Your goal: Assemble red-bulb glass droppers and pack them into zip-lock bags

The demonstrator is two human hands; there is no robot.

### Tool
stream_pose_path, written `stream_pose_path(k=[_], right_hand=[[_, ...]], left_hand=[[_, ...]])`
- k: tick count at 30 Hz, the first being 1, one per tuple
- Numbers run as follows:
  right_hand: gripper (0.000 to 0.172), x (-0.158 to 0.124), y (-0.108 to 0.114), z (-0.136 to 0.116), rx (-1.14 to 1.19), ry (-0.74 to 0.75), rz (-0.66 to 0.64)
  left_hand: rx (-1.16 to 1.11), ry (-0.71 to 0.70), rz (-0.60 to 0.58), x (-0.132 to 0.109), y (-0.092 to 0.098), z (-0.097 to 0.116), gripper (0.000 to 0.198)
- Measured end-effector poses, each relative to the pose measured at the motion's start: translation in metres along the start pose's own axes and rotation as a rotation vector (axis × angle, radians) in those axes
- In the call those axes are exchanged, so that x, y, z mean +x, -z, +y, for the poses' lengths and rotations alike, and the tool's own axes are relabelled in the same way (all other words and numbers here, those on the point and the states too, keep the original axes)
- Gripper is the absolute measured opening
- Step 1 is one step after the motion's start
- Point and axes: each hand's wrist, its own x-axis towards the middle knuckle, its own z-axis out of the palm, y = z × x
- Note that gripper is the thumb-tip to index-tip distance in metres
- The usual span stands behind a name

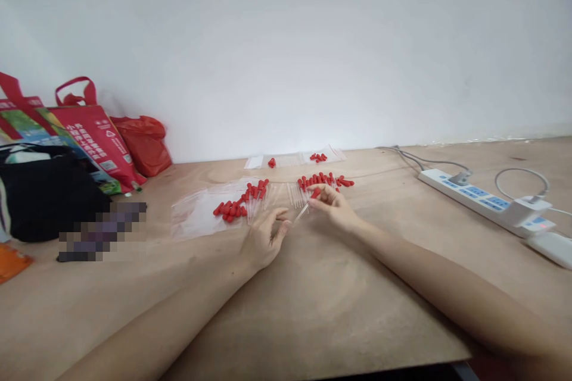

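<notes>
Between the fingertips of my right hand is a glass dropper with a red rubber bulb, its clear tube slanting down to the left. My left hand hovers just left of the tube's tip, thumb and fingers apart, holding nothing visible. Behind my left hand lies a heap of red rubber bulbs, next to clear glass tubes. A row of red-bulbed droppers lies beyond my right hand, tubes pointing toward me. Clear plastic bags spread out on the left.
Near the wall, a plastic bag has red bulbs and tubes on it. A power strip with cables and a charger lies to the right. Red shopping bags and a black bag stand left on the wooden table.
</notes>
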Motion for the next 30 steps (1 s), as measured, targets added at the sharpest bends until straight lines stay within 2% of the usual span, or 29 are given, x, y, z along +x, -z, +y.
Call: stream_pose_path(k=[2,5,8,11,17,19,24,30], right_hand=[[0.041,0.014,0.02,0.002,-0.075,-0.033,0.11],[0.048,0.037,0.054,0.006,-0.334,-0.074,0.292],[0.05,0.054,0.076,0.011,-0.681,-0.129,0.331],[0.044,0.065,0.079,0.019,-0.894,-0.173,0.286],[0.047,0.074,0.067,0.032,-0.953,-0.176,0.273],[0.045,0.073,0.07,0.034,-0.973,-0.169,0.3],[0.025,0.063,0.09,0.037,-1.021,-0.199,0.415],[0.018,0.053,0.098,0.044,-1.059,-0.202,0.284]], left_hand=[[0.131,0.013,0.014,0.004,0.002,-0.007,0.016],[0.368,0.068,0.019,0.012,0.0,-0.02,0.014],[0.51,0.15,0.015,0.023,-0.006,-0.03,0.017],[0.585,0.212,0.002,0.032,-0.011,-0.036,0.021],[0.634,0.237,-0.037,0.035,-0.013,-0.038,0.022],[0.637,0.244,-0.042,0.035,-0.013,-0.039,0.021],[0.636,0.267,-0.049,0.037,-0.015,-0.039,0.02],[0.663,0.312,-0.055,0.037,-0.015,-0.037,0.015]])
